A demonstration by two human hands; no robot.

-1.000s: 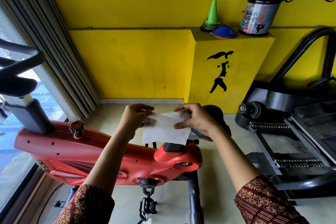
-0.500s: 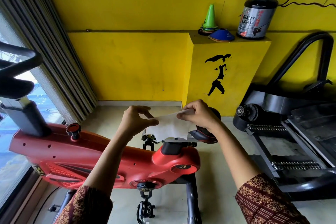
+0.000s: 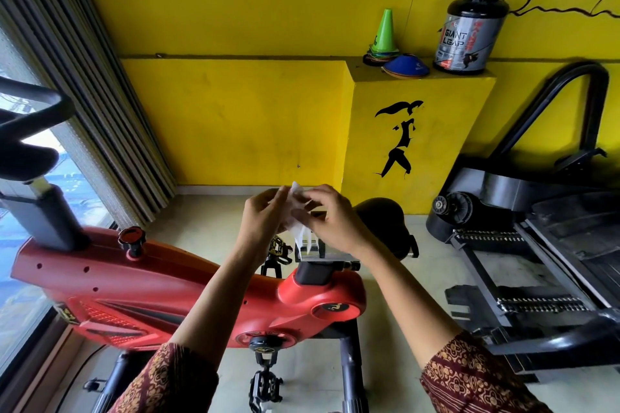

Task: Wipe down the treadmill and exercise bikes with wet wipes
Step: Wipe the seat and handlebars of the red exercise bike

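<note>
Exercise bike (image 3: 161, 292): red frame, long axis left–right across view; handlebar end at left by window, saddle (image 3: 382, 221) at right.
Treadmill (image 3: 536, 245): black, at right edge; narrow floor gap between it and saddle.
Open floor strip between bike and yellow wall.
Your left hand (image 3: 265, 214) and right hand (image 3: 335, 221): close together above seat post, both pinching wet wipe (image 3: 297, 228).
Wipe bunched, long axis near vertical, tail hanging down.

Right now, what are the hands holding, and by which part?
One wet wipe, bunched between both hands: left hand on its left side, right hand pinching its top right.
</note>
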